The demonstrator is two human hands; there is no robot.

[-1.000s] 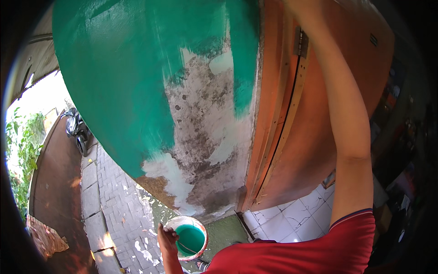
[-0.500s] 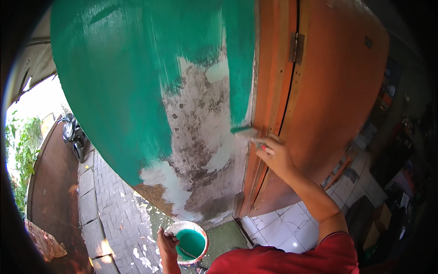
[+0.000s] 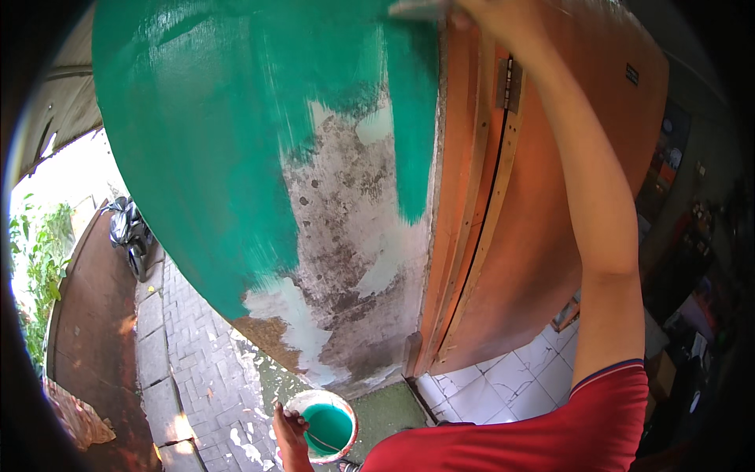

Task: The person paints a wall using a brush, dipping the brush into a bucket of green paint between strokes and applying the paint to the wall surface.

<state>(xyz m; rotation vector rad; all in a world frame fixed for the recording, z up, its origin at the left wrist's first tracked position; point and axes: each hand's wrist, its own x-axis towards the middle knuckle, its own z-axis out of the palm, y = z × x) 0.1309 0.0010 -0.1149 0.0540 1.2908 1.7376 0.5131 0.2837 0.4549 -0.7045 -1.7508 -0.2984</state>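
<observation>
"So, where's the right hand point(image 3: 503, 23)?"
"Top of the frame, closed round a blurred paintbrush point(image 3: 418, 10)."
"And the left hand point(image 3: 290, 431)?"
"Lower centre, curled beside the paint bucket point(image 3: 322, 397); its grip I can't tell. Beyond, a partly green wall point(image 3: 197, 149), upper left to centre; farthest, a motorbike point(image 3: 126, 228), left."

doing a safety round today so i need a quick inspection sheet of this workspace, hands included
Surface: upright green-painted wall with a bare, stained grey patch
Job's things: flat pale paintbrush, blurred, at the top edge; round white bucket holding green paint
Clutter: irregular pale flecks on grey block paving left of the bucket
Hands: right hand holds the paintbrush; left hand at the bucket's left side, grip unclear
Cables: nothing seen
Surroundings: orange door with metal hinge; dark motorcycle; leafy green plants; white veined floor tiles
</observation>
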